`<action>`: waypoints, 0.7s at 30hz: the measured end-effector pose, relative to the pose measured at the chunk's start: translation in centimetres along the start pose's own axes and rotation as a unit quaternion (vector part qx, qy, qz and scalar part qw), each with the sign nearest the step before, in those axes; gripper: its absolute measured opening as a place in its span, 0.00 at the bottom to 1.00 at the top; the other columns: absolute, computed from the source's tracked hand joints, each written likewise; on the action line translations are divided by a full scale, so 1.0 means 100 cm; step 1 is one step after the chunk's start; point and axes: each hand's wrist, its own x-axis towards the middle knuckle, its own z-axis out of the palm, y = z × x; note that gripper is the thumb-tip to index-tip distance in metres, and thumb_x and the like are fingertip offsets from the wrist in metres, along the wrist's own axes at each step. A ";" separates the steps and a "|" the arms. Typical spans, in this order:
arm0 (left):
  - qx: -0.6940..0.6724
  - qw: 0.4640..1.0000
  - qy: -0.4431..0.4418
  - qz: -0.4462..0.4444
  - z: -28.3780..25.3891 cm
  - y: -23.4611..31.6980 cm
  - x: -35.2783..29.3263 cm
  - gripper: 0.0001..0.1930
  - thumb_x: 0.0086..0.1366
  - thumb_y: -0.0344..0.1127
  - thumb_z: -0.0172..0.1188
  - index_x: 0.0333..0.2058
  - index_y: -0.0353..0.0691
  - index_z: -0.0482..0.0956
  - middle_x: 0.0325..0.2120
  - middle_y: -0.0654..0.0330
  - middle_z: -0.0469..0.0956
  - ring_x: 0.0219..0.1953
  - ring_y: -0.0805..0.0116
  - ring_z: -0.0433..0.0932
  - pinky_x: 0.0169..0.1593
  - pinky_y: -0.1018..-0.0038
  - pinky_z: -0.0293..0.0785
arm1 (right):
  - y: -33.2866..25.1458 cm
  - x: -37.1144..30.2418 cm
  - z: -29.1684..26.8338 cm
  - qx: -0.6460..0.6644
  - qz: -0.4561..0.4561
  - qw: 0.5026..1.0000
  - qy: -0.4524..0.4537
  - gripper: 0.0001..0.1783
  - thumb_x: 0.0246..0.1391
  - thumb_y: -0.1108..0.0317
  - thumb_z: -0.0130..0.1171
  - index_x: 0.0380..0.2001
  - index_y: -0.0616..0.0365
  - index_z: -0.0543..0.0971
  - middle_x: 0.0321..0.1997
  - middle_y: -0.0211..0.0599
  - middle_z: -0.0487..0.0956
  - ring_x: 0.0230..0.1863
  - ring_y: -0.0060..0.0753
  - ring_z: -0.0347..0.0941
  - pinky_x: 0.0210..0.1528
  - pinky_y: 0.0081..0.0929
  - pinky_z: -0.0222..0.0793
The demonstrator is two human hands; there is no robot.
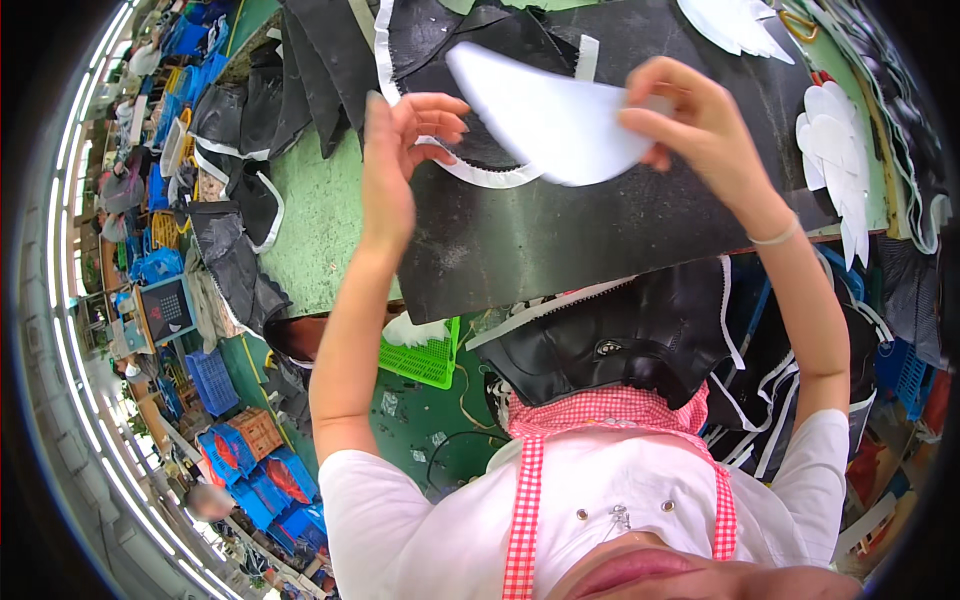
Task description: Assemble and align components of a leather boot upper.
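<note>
My right hand (690, 120) pinches a thin white wedge-shaped sheet (570, 120) by its right corner, between thumb and fingers. The sheet hangs over a black leather-like piece (480, 50) edged with white tape (490, 177). To the left of the sheet, my left hand (405, 140) is raised with its fingers apart and nothing in it. Its fingertips are close to the white tape; whether they touch it I cannot tell. Under both hands lies a dark board (560, 235) on the green worktable (310, 220).
Stacks of similar white pieces (835, 150) lie at the right. Black pieces with white edging (240, 215) are heaped at the left. Another black piece (610, 340) rests across my lap, below the board's near edge. A green basket (425, 360) stands under the table; blue crates (265, 490) are farther left.
</note>
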 end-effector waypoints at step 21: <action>0.558 0.828 0.030 -0.054 -0.010 0.008 0.018 0.21 0.54 0.42 0.69 0.42 0.36 0.76 0.33 0.58 0.81 0.38 0.56 0.81 0.43 0.63 0.76 | -0.005 0.035 0.058 -0.507 -0.157 0.846 0.049 0.15 0.46 0.61 0.67 0.36 0.54 0.77 0.40 0.37 0.80 0.47 0.41 0.76 0.43 0.37 0.74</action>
